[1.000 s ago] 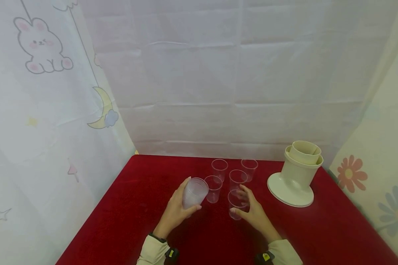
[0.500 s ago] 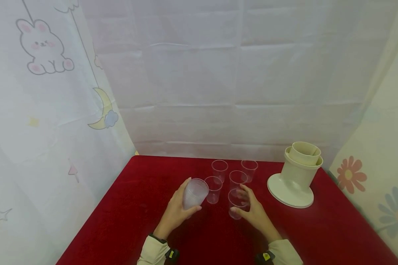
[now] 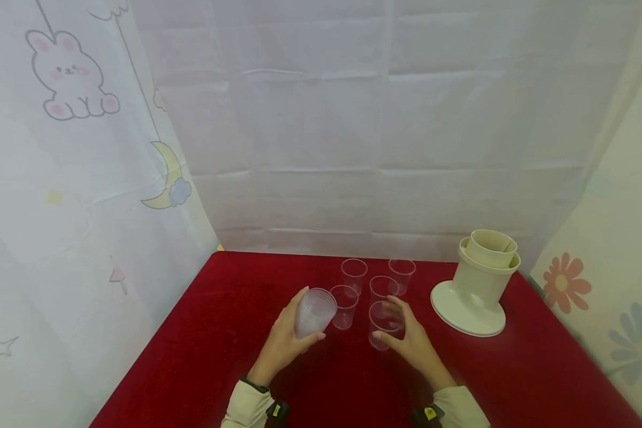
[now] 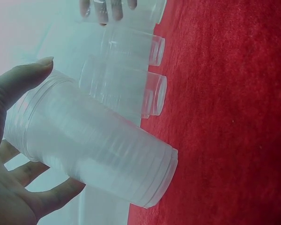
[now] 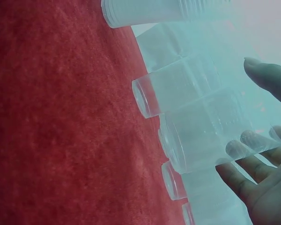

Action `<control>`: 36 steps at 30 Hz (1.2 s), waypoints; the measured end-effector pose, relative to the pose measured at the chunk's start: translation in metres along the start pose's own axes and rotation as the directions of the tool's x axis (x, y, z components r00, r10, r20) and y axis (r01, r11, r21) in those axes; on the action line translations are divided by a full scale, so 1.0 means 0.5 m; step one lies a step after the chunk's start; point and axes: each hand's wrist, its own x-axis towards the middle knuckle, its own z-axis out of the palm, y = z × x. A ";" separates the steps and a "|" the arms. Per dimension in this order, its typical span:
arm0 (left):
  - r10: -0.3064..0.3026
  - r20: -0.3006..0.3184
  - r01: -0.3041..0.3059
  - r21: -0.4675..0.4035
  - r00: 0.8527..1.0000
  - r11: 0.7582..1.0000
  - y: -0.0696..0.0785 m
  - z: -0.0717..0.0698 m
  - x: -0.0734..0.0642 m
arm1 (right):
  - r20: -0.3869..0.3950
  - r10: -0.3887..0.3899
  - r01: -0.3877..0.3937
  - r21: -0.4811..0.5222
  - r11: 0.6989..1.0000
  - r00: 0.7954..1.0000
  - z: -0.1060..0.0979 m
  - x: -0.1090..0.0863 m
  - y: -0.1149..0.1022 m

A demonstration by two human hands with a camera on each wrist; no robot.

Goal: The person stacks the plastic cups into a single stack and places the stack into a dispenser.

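My left hand (image 3: 283, 339) grips a tilted stack of nested clear plastic cups (image 3: 314, 315), thumb on the near side and fingers around the far side. The stack's many rims show at its top. In the left wrist view, the stack (image 4: 98, 140) slants with its base toward the red cloth. My right hand (image 3: 416, 348) holds a single clear plastic cup (image 3: 378, 326) near its rim; its fingers show through the clear wall in the right wrist view. Just left of that cup stands another clear cup (image 3: 344, 314), beside the stack.
Behind the held cup stands a clear cup (image 3: 380, 286), with two more, a left one (image 3: 354, 274) and a right one (image 3: 402, 274), farther back. A cream tube-like piece on a round base (image 3: 478, 285) stands at right on the red cloth (image 3: 235, 297). White curtains (image 3: 326, 148) hang behind.
The cup in my right hand has shifted slightly away from me, with the fingers following it. My left hand and its stack of cups have stayed in place.
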 end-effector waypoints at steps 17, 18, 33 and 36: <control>-0.004 0.003 0.004 -0.016 1.000 1.000 -0.002 -0.002 0.002 | -0.023 -0.065 0.065 -0.020 0.998 0.998 -0.002 0.007 -0.022; -0.006 0.004 0.006 -0.017 1.000 1.000 -0.002 -0.002 0.002 | -0.024 -0.065 0.064 -0.022 0.998 0.998 -0.002 0.007 -0.024; 0.000 0.010 0.000 -0.019 1.000 1.000 -0.002 -0.003 0.002 | -0.044 -0.118 0.119 0.019 0.993 0.992 0.000 0.002 -0.041; -0.015 0.017 0.015 -0.017 1.000 1.000 -0.003 -0.002 0.001 | -0.052 -0.119 0.119 0.006 0.993 0.992 -0.003 0.001 -0.049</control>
